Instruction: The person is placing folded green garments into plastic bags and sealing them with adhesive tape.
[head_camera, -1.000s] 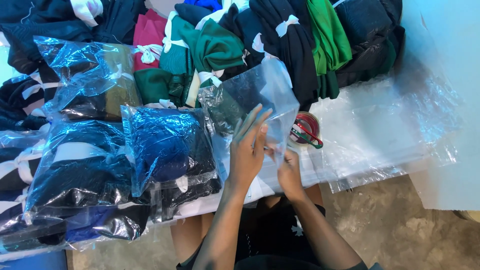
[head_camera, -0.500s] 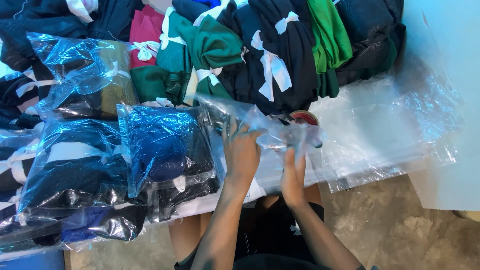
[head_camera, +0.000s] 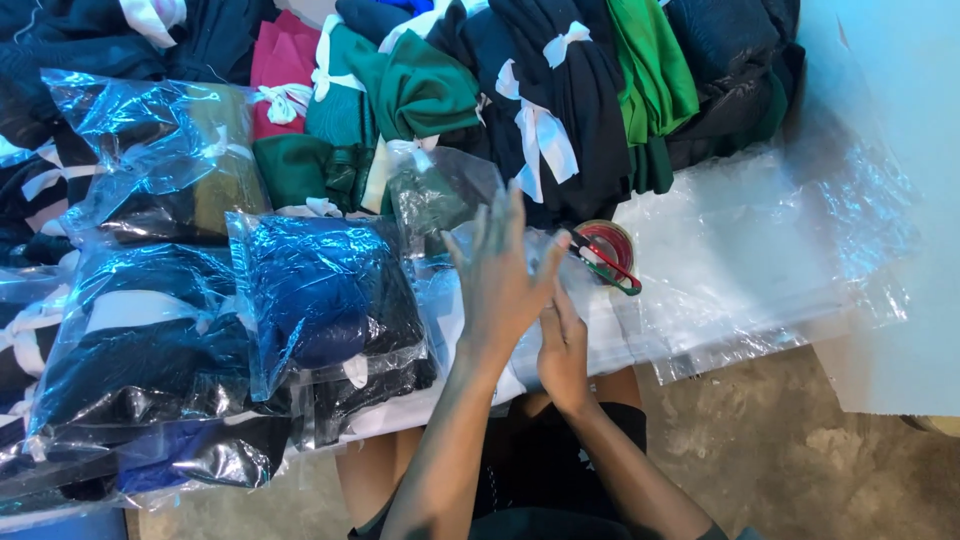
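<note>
Clear bag (head_camera: 470, 215) with a green garment now lies flat by the pile, no longer lifted.
Left hand (head_camera: 500, 285) has let go, fingers spread open above the plastic, holding nothing; right hand (head_camera: 563, 350) presses low on the sheet near the tape dispenser (head_camera: 605, 255), grip unclear. Bagging of this piece looks finished, judging by the release.

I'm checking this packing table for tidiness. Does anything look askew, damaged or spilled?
Nothing looks damaged or spilled. The bagged garments lie overlapping and at angles rather than squared up, and the loose clear plastic sheets are crumpled. The tape dispenser sits beside the left hand and right hand, which rest on a clear bag.
</note>
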